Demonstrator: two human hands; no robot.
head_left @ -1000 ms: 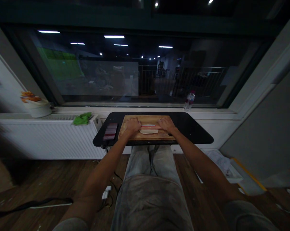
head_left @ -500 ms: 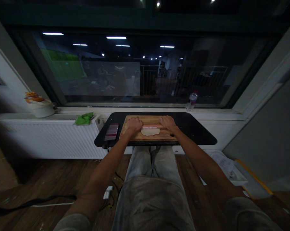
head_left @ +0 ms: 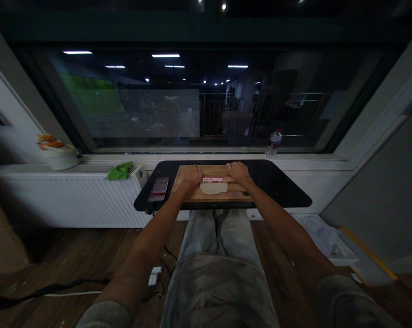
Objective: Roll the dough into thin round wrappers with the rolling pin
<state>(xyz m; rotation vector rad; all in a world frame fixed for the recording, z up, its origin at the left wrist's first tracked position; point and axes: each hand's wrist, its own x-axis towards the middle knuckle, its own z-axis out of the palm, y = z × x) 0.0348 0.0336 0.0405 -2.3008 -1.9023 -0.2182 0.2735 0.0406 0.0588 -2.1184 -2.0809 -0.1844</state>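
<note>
A wooden board (head_left: pixel 236 193) lies on a small black table (head_left: pixel 281 187) in front of me. On the board is a flat pale disc of dough (head_left: pixel 213 188). A rolling pin (head_left: pixel 213 180) with a red and white label rests across the dough's far edge. My left hand (head_left: pixel 191 175) presses palm-down on the pin's left end, fingers laid over it. My right hand (head_left: pixel 238 171) does the same on the right end.
A phone (head_left: pixel 158 187) lies on the table left of the board. A green cloth (head_left: pixel 120 170) and a white bowl (head_left: pixel 59 158) sit on the radiator shelf at left. A water bottle (head_left: pixel 273 142) stands on the window sill. Cables run over the wooden floor.
The rolling pin has moved away from me over the dough, from its middle to its far edge, with both hands on it. More of the dough now shows.
</note>
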